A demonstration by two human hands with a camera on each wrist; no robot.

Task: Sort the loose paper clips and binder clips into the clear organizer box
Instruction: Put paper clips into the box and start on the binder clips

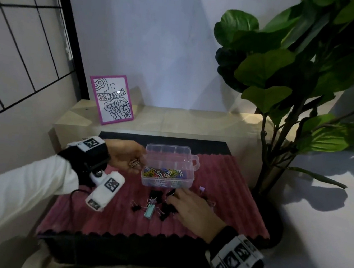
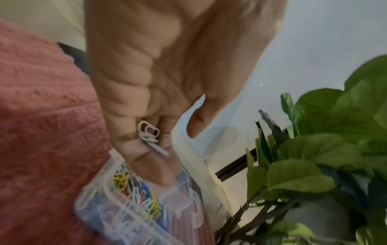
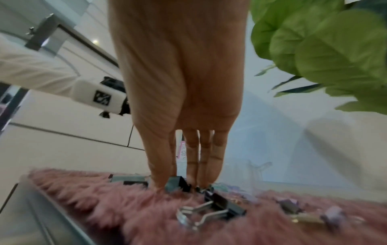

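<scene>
The clear organizer box (image 1: 192, 157) stands open on a pink ribbed mat (image 1: 235, 196), with several coloured paper clips (image 1: 163, 173) in its front compartment. My left hand (image 1: 138, 162) hovers palm-up at the box's left rim. A few pale paper clips (image 2: 149, 136) lie on its fingers, and the thumb stays apart. In front of the box, my right hand (image 1: 173, 195) reaches down into a scatter of binder clips. Its thumb and fingers pinch a black binder clip (image 3: 177, 184) that sits on the mat. Another black clip (image 3: 222, 207) with silver handles lies nearer the wrist.
More loose clips lie on the mat: black ones (image 1: 156, 195), a teal one (image 1: 149, 211) and a purple one (image 1: 202, 189). A framed drawing (image 1: 112, 98) leans on the ledge behind. A large leafy plant (image 1: 286, 80) stands at the right.
</scene>
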